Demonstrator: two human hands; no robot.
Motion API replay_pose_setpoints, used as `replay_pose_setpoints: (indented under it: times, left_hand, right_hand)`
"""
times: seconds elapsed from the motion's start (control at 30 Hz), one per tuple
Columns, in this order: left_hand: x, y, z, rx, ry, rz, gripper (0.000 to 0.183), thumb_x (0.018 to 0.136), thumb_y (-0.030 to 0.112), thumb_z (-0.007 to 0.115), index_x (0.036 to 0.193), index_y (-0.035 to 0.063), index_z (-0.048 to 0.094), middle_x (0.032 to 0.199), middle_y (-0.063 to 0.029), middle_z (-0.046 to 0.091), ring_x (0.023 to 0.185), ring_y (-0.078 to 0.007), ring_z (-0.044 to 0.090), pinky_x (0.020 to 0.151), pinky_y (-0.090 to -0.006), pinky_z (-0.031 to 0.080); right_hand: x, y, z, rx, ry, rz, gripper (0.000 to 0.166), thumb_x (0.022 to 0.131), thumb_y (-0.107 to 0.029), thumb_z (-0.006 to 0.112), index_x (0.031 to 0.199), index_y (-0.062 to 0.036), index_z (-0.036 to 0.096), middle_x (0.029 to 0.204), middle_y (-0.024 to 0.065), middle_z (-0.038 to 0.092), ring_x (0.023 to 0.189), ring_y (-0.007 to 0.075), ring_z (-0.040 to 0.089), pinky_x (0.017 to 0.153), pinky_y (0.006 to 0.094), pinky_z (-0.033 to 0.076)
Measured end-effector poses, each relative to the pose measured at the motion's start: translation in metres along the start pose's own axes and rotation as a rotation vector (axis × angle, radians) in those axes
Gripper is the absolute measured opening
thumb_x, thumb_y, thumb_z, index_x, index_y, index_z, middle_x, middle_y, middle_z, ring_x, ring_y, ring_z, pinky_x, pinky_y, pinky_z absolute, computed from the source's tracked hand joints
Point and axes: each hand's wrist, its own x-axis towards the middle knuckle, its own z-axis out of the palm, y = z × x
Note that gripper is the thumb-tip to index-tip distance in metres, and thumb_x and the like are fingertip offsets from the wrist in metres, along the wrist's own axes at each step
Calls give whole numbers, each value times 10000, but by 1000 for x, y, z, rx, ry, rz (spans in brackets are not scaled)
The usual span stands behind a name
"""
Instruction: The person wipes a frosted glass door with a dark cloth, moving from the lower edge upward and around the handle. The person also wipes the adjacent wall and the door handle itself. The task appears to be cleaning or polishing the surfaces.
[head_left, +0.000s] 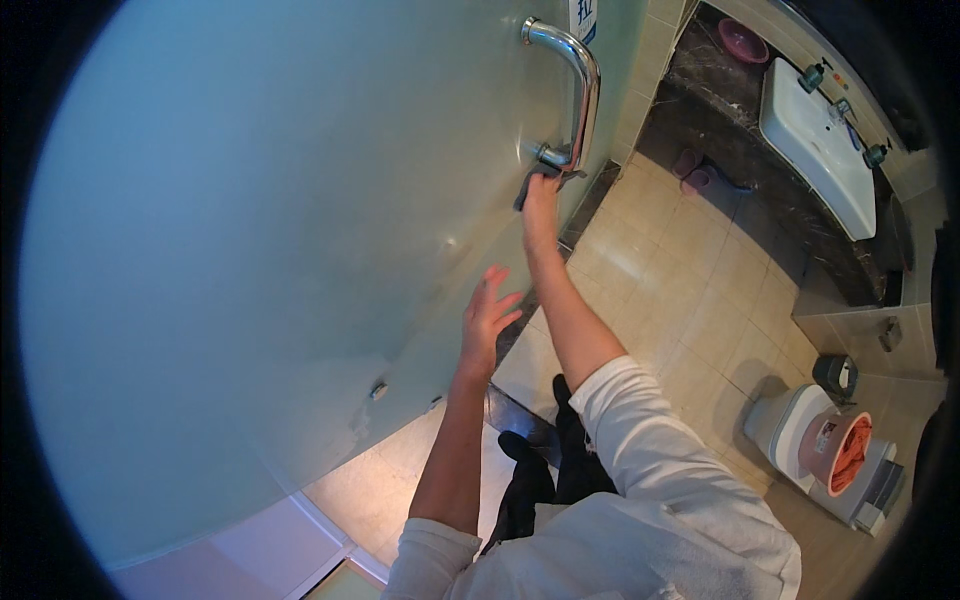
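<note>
A frosted glass door (300, 225) fills the left and middle of the view. Near its edge is a curved chrome pull handle (589, 90). Just below the handle's lower mount, my right hand (541, 196) grips a dark grey cloth (523, 193), partly hidden by the fingers. The cloth is against or very close to the glass; which one I cannot tell. My left hand (491, 311) hangs lower down in front of the door, empty, with its fingers spread.
A white washbasin (817, 150) sits in a dark stone counter (705, 90) with a pink bowl (742, 41). Pink slippers (696, 180) lie on the tiled floor (667, 285). A pink bucket (821, 446) of orange fabric rests on the toilet (787, 427), beside a bin (834, 375). A dark threshold (525, 420) crosses by my feet.
</note>
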Motion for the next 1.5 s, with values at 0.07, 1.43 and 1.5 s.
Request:
replay_pose_setpoints:
  times: [0.07, 1.43, 1.5]
  left_hand:
    - [-7, 0, -15, -7, 72, -21, 705, 972, 525, 417, 1462, 34, 292, 1459, -141, 384, 1205, -308, 513, 986, -433, 420]
    - [60, 3, 21, -62, -75, -84, 707, 977, 541, 398, 1488, 71, 262, 1531, -75, 274, 1285, -245, 422, 996, -418, 379]
    - [66, 5, 26, -29, -104, -90, 722, 976, 544, 397, 1500, 74, 238, 1549, -75, 241, 1297, -264, 410, 1006, -421, 374]
  right_hand:
    - [-49, -25, 21, 110, -33, 82, 647, 912, -191, 407, 1452, 87, 184, 1521, 262, 192, 1401, 379, 204, 1155, 384, 146]
    - [-1, -1, -4, 110, -137, 2, 645, 936, -210, 381, 1472, 59, 144, 1526, 251, 194, 1416, 365, 190, 1156, 356, 145]
    - [2, 1, -6, 100, -104, -15, 644, 944, -225, 382, 1473, 54, 144, 1527, 241, 202, 1413, 361, 197, 1154, 354, 150]
